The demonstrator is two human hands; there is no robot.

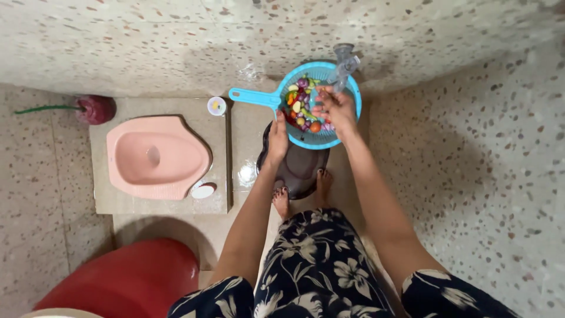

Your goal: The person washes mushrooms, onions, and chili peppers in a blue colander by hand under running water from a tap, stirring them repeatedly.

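Speckled terrazzo covers the floor and the far wall of this washroom. Nearest, at the lower left, sits a red plastic tub (132, 282), and the person's dark floral dress (318, 265) fills the near middle. Beyond it both bare feet stand beside a dark basin (297, 168) on the floor. Left of that lies a pink squat toilet pan (156, 156) set in a raised stone slab, with a maroon brush (94, 109) at its far left corner. Farther on, the left hand (276, 138) is closed around the near rim of a blue colander (347, 97) full of small coloured pieces. The right hand (332, 109) reaches into it, fingers loosely spread among the pieces. Above the colander, a tap (344, 62) juts from the far wall.
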